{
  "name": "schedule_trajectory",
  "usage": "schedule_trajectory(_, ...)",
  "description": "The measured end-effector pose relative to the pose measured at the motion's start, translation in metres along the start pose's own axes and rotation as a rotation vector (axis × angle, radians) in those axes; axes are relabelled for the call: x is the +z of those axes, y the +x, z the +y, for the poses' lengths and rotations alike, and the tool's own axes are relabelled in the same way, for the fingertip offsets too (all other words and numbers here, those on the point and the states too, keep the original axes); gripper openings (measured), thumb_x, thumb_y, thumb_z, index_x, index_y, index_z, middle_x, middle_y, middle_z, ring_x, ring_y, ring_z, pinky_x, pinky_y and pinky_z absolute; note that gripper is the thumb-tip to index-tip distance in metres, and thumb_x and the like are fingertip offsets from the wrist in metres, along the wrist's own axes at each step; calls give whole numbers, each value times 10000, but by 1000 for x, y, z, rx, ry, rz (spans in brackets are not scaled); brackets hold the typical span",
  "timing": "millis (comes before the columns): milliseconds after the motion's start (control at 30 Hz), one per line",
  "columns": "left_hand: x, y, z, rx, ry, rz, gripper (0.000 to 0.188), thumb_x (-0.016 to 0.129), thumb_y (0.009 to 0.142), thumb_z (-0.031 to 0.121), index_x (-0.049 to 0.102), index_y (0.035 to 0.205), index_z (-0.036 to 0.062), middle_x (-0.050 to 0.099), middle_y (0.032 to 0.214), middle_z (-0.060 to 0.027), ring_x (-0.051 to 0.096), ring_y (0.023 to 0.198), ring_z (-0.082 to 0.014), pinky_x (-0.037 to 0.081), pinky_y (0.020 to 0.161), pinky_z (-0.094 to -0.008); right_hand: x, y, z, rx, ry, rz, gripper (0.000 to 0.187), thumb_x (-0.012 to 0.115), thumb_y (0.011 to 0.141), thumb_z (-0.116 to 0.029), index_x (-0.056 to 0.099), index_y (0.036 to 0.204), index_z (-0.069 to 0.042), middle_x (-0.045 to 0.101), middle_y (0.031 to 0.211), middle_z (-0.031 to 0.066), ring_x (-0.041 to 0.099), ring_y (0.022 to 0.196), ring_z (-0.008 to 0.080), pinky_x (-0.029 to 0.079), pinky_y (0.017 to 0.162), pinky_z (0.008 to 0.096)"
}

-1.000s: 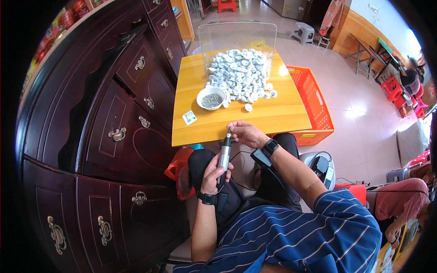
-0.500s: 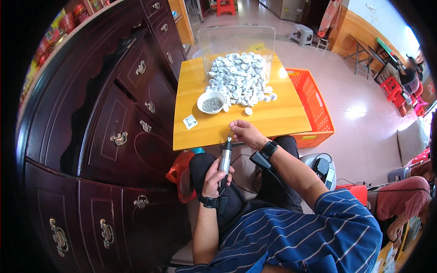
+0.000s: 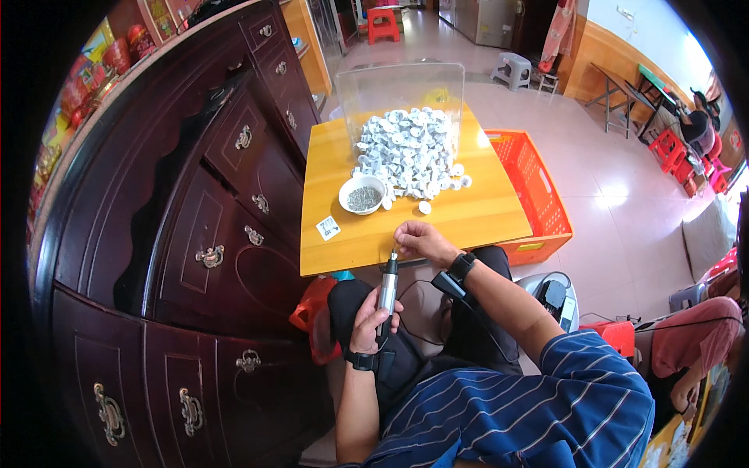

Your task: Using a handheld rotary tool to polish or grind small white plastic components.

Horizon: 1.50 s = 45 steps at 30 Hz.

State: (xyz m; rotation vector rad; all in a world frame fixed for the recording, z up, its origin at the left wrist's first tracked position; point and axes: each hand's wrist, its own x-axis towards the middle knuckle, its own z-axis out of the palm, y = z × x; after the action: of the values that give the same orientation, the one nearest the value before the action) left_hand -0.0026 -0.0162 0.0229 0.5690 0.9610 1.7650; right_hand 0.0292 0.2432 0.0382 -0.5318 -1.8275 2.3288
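Observation:
My left hand [image 3: 376, 321] is closed round a slim silver-and-black electric screwdriver [image 3: 386, 296], held upright with its tip toward the table. Just beyond that tip, my right hand [image 3: 421, 240] has thumb and fingers pinched together; whatever they hold is too small to make out. Past the right hand, a white bowl [image 3: 344, 195] of small metal screws stands on the yellow tabletop [image 3: 460, 222]. Behind it lies a heap of white round plastic parts [image 3: 409, 144], with one loose part [image 3: 425, 207] nearer to me.
A clear plastic bin [image 3: 460, 93] surrounds part of the heap. A white card [image 3: 328, 227] lies at the table's left. To the right stands an orange crate [image 3: 538, 187]; dark cabinets [image 3: 179, 234] line the left. Another person's arm [image 3: 694, 374] shows at far right.
The view has shifted, so the table sits slightly lower in the picture. My right fingers stay pinched near the screwdriver's tip, and my left hand keeps its grip.

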Motion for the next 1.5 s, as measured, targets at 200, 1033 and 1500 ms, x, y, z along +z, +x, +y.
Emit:
schedule_trajectory(200,1,-1,1,-2,14,-2,719,644,888,249,330,1483,-6,623,1023,-115,607,759,-144,511,642,-250,-12,0,0,-16,111,-122,90,655,986,-151,640,1040,-80,635,867,-41,601,750,63,530,695,221)
schedule_trajectory(1033,0,0,3,-43,52,-38,714,664,888,230,336,1483,11,628,1035,-100,613,767,-128,506,645,-241,-43,22,-20,22,-192,-451,95,657,959,-106,636,1046,-73,638,880,-31,581,755,69,496,668,219)
schedule_trajectory(1500,-1,-1,4,-70,29,-64,726,672,885,237,334,1487,13,628,1032,-98,614,763,-119,502,640,-237,-47,27,-28,55,-268,-518,66,664,932,-42,627,981,-68,636,857,-19,571,722,67,483,642,207)
